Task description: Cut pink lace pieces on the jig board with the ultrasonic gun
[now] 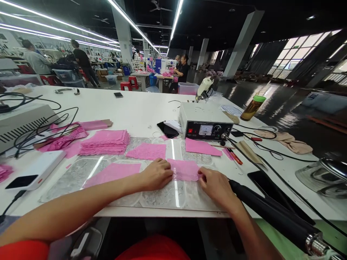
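Note:
A small pink fabric piece point(185, 169) with a scalloped lower edge lies on a clear plastic mat point(159, 196) in front of me. My left hand point(158, 175) has its fingers curled on the left edge of this piece. At the opposite edge, my right hand point(215, 183) pinches the fabric between thumb and finger. Left of my hands are a pink panel point(116, 171), partly under my left forearm, and a pink piece point(148, 151) with a wavy edge. A thick stack of pink pieces point(104, 142) sits farther left. Another pink panel point(202, 146) lies behind my right hand.
A control box point(208, 121) with a dial stands behind the mat. A black handheld tool point(273, 213) with a cable lies beside my right forearm. Also around are a phone point(279, 195), orange-handled snips point(235, 157), a bottle point(252, 108), a glass jar point(320, 178) and a white device point(40, 169).

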A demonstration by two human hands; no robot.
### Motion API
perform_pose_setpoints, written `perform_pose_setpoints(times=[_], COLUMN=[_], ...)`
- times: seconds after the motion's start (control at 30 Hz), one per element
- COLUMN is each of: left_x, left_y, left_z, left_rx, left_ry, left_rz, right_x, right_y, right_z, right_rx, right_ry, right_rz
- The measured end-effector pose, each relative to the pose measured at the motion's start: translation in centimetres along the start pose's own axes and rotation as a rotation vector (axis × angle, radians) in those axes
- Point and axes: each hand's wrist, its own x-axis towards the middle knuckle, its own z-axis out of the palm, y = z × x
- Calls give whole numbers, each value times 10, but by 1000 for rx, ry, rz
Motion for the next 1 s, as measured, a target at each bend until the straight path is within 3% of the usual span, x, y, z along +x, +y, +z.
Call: perform_pose_setpoints(times=[0.13, 0.27, 0.37, 0.57, 0.67, 0.83, 1.0], left_x=[-8, 5, 32, 112, 143, 165, 168], left_y=[17, 13, -1, -34, -45, -60, -71], left_z=[-9, -16, -18, -9, 2, 19, 27], left_rx=[-33, -159, -173, -193, -237, -336, -396], left_ry=[-36, -107, -102, -84, -139, -259, -321], left_rz=[34, -47, -116, -291, -320, -348, -359], right_x=[-3, -1, 7, 27, 32, 39, 55], right_y=[15, 31, 41, 57, 70, 95, 94], right_z=[-5, -6, -6, 1, 3, 1, -1], right_rx=[-22, 13, 74, 333, 404, 450, 521], right_ry=[-68, -53, 48, 345, 399, 426, 429], right_rz=[-8, 21, 70, 61, 65, 118, 62])
